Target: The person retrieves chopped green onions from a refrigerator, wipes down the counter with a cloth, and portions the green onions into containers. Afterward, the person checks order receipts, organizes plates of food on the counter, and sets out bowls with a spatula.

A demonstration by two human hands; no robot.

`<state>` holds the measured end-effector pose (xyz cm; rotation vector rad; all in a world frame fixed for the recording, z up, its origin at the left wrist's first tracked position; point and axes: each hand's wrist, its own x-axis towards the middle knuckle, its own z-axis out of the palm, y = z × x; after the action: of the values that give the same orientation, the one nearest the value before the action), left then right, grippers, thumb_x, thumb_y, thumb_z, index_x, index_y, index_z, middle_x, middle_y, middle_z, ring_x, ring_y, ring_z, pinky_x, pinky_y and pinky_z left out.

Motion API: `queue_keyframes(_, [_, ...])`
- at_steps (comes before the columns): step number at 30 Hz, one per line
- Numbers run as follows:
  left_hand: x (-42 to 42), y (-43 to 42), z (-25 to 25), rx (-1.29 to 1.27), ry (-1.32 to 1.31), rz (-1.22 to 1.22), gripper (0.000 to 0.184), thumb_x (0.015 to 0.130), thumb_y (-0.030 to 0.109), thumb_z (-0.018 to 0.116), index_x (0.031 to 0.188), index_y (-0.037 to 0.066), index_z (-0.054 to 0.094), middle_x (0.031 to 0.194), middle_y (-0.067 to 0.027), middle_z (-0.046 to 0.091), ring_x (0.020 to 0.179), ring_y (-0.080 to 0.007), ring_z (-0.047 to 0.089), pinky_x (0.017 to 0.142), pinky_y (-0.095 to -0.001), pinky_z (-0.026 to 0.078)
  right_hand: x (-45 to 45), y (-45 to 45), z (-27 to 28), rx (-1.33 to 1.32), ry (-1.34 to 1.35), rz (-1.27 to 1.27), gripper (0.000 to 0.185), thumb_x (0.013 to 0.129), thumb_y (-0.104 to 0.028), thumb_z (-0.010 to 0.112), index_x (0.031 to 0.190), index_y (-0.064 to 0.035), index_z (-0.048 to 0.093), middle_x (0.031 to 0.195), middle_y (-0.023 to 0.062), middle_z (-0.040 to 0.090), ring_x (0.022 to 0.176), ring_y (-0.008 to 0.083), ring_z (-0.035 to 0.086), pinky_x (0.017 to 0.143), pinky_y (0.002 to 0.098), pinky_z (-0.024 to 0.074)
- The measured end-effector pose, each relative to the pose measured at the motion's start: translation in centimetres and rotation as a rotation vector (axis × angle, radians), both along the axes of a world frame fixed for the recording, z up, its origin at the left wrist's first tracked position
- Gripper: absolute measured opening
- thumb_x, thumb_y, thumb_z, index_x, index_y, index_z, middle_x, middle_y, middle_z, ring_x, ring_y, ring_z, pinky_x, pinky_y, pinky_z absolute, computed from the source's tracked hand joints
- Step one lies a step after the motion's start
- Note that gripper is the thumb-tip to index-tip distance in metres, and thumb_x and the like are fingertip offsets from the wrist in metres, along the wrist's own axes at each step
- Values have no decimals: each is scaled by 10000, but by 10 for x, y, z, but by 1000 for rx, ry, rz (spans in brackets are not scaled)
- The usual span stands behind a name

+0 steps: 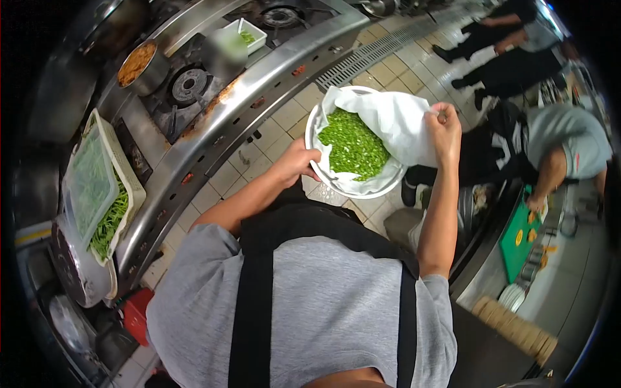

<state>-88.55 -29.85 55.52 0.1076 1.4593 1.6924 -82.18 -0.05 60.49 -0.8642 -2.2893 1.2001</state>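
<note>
My left hand (299,161) is closed on the near-left rim of a round white bowl (313,139), held in front of me above the tiled floor. Chopped green herbs or scallions (352,143) lie in it on a white liner. A white cloth or paper sheet (401,123) is folded back over the bowl's right side. At its raised right corner, my right hand (444,129) pinches the sheet. The bowl's far-right rim is hidden beneath the sheet.
A steel stove (259,81) curves along the left, with a pot of orange-brown food (137,64) and a white container of greens (253,37). A basket (132,194) of green vegetables sits nearer. At right, a co-worker (563,139) leans over a green cutting board (515,239).
</note>
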Motion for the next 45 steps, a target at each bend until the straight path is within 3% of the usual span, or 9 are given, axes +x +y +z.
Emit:
queue_keyframes(12, [-162, -30, 34, 9, 87, 294, 591, 682, 48, 494, 1251, -16, 348, 959, -147, 579, 667, -226, 637, 473, -309, 566, -248, 14, -20, 6, -61, 594, 493, 806, -381, 628, 1093, 19, 586, 985, 134, 623, 901, 192, 569, 807, 305, 436])
queue_keyframes(20, [-270, -38, 26, -7, 108, 380, 473, 733, 202, 557, 1110, -72, 476, 862, -147, 625, 602, -181, 629, 399, -267, 493, -366, -13, -21, -806, -196, 818, 433, 793, -120, 602, 1180, 38, 490, 1076, 138, 593, 948, 211, 572, 853, 309, 435])
queue_keyframes(25, [-325, -29, 52, -702, 1006, 766, 772, 715, 351, 649, 1319, 8, 313, 1069, -196, 595, 913, -300, 617, 745, -394, 504, -455, -41, -15, -619, -101, 908, 373, 781, -71, 538, 1135, 47, 524, 1025, 118, 611, 882, 190, 590, 766, 287, 461])
queue_keyframes(28, [-346, -37, 61, -950, 742, 796, 797, 697, 298, 654, 1344, 24, 278, 1129, -232, 560, 996, -336, 582, 860, -391, 448, -498, -66, -12, -607, -85, 1019, 385, 778, -73, 531, 1140, 58, 521, 1027, 116, 609, 898, 184, 571, 799, 282, 435])
queue_keyframes(32, [-358, -70, 11, -382, 557, 1042, 704, 676, 150, 594, 1316, 25, 328, 1013, -171, 608, 892, -299, 623, 760, -393, 510, -526, -92, -14, -670, -184, 1055, 398, 784, -90, 527, 1154, 58, 518, 1022, 120, 610, 890, 187, 574, 792, 280, 435])
queue_keyframes(34, [-343, -71, 42, -116, 15, 951, 429, 709, 89, 539, 1114, -39, 476, 868, -124, 616, 701, -192, 645, 561, -345, 571, -545, -104, -25, -681, -191, 1111, 415, 824, -174, 563, 1175, 42, 510, 1082, 138, 602, 936, 203, 583, 827, 300, 440])
queue_keyframes(42, [-296, -130, 32, -141, 59, 1325, 310, 742, 72, 527, 1028, -43, 495, 807, -101, 604, 625, -200, 623, 499, -319, 548, -616, -209, -23, -701, -71, 1108, 424, 894, -318, 489, 962, 90, 581, 793, 155, 640, 631, 233, 618, 588, 355, 496])
queue_keyframes(43, [-282, -139, 29, -175, 49, 1383, 290, 742, 75, 532, 1008, -37, 505, 787, -97, 603, 604, -187, 615, 463, -295, 523, -633, -223, -45, -548, 17, 1109, 363, 885, -266, 487, 893, 84, 582, 737, 173, 632, 522, 251, 604, 485, 364, 487])
queue_keyframes(45, [-253, -155, 26, -224, 11, 1478, 243, 744, 79, 540, 962, -29, 522, 748, -89, 600, 568, -163, 599, 411, -258, 475, -651, -247, -69, 109, 72, 1181, 388, 835, -316, 526, 931, 55, 586, 839, 223, 634, 736, 334, 631, 697, 393, 507])
